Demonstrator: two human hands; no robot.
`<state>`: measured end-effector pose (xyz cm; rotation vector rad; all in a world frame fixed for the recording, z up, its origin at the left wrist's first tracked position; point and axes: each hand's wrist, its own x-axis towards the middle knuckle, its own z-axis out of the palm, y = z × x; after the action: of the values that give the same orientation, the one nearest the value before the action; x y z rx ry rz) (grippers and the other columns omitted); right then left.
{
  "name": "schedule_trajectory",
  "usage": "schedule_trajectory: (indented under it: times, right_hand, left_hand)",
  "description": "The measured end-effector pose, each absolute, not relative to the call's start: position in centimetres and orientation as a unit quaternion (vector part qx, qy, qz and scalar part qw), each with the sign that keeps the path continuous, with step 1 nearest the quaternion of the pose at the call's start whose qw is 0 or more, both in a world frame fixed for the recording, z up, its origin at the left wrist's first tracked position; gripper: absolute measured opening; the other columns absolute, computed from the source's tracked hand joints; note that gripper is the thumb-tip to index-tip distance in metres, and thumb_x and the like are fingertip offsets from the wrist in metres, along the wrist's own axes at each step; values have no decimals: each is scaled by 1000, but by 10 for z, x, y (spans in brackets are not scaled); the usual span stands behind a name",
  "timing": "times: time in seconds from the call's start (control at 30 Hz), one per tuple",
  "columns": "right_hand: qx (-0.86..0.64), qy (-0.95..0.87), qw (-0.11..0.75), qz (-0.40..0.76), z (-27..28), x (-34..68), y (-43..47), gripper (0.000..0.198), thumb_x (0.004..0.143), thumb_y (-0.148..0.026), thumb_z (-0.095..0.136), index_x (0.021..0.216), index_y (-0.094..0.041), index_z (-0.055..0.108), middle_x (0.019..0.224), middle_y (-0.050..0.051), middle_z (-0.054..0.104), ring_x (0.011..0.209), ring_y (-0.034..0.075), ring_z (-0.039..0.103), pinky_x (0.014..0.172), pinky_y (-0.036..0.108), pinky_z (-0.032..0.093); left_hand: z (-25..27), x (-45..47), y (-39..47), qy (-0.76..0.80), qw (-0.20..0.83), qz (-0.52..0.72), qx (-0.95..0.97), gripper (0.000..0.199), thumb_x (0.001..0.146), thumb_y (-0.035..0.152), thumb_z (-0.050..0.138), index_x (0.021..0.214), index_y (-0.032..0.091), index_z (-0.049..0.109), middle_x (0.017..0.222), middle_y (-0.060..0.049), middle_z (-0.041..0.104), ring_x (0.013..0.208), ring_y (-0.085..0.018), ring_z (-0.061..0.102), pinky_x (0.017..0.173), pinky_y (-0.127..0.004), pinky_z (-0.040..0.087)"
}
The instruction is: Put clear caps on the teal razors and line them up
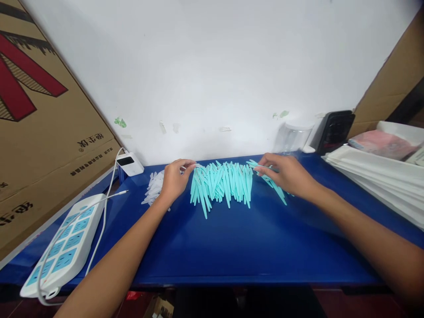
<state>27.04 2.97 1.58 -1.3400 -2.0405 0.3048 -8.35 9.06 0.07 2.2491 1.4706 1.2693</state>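
Observation:
My left hand (176, 179) is closed in a pinch between two piles, with a small pale piece showing faintly at its fingertips. Under and beside its wrist lie translucent white plastic pieces (153, 189). A wide row of slim, tapered turquoise plastic sticks (228, 181) spreads between my hands, most pointing toward me. My right hand (281, 173) pinches a turquoise stick (270, 169) between thumb and fingers. Below that hand, more turquoise sticks (277, 191) lie in a smaller group, partly covered by it.
The blue tabletop (225, 247) meets a white wall. On the left are a power strip (68, 243), a white device with a cable (130, 164) and a large cardboard box (49, 132). A clear container (296, 136), black tray (335, 130) and stacked white foam sheets (374, 176) stand right.

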Motion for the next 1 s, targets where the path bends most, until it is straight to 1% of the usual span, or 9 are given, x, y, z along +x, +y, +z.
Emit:
schedule_trajectory:
  times: [0.07, 0.13, 0.23, 0.3, 0.37, 0.6, 0.77, 0.9, 1.0]
  right_hand:
    - [-505, -785, 338, 121, 19, 266, 26, 37, 101, -57, 58, 88, -25, 71, 84, 6, 79, 80, 25, 72, 80, 38, 51]
    - [-495, -793, 329, 131, 21, 262, 22, 41, 102, -57, 55, 90, -24, 76, 85, 6, 78, 77, 24, 69, 75, 38, 51]
    - [-453, -823, 308, 150, 21, 255, 16, 41, 106, -52, 49, 106, -24, 80, 90, 7, 77, 79, 23, 67, 71, 36, 50]
    - [-430, -833, 298, 180, 20, 250, 13, 39, 107, -49, 50, 119, -26, 79, 92, 6, 77, 77, 21, 67, 70, 36, 52]
    - [-426, -824, 299, 223, 19, 246, 10, 36, 105, -48, 55, 124, -27, 78, 96, 5, 78, 72, 19, 68, 68, 35, 54]
    - [-418, -807, 306, 286, 17, 243, 8, 29, 100, -46, 64, 112, -25, 80, 93, 4, 79, 66, 16, 70, 65, 33, 59]
    - [-397, -806, 340, 277, 15, 236, 3, 28, 100, -44, 66, 110, -22, 81, 92, 6, 75, 67, 15, 71, 60, 30, 60]
    - [-405, -758, 387, 334, 9, 225, -3, 27, 96, -44, 72, 104, -19, 78, 90, 6, 74, 65, 16, 72, 53, 28, 59]
    - [-411, -731, 400, 371, 5, 218, -6, 31, 93, -45, 75, 109, -19, 75, 81, 4, 74, 63, 17, 73, 57, 30, 62]
  left_hand:
    - [3, -75, 83, 478, 164, 453, 735, 24, 93, 41, 72, 100, 20, 82, 103, -7, 82, 90, -23, 74, 85, -37, 59]
    - [3, -65, 74, 453, 217, 461, 731, 25, 91, 42, 75, 98, 19, 82, 103, -8, 83, 93, -24, 75, 85, -36, 60]
    - [1, -53, 62, 420, 249, 455, 745, 23, 91, 41, 76, 99, 20, 84, 104, -7, 83, 98, -25, 76, 87, -36, 61]
    - [0, -48, 55, 406, 259, 447, 753, 23, 92, 41, 76, 101, 21, 84, 104, -6, 83, 97, -24, 76, 86, -36, 61]
    - [-1, -44, 49, 399, 268, 439, 759, 23, 92, 42, 76, 103, 24, 85, 103, -6, 83, 93, -23, 76, 84, -36, 61]
    - [0, -41, 39, 391, 264, 424, 773, 21, 93, 42, 76, 105, 26, 85, 95, -5, 81, 82, -20, 72, 72, -33, 57]
    - [0, -34, 31, 376, 309, 432, 759, 17, 91, 38, 79, 100, 25, 86, 92, -5, 81, 83, -20, 72, 75, -34, 56]
    - [-2, -27, 25, 377, 355, 444, 731, 15, 87, 38, 83, 92, 23, 86, 93, -6, 82, 85, -22, 74, 76, -35, 58]
    - [-4, -26, 24, 379, 362, 457, 718, 17, 85, 39, 85, 90, 23, 85, 96, -6, 83, 88, -23, 76, 77, -35, 60]
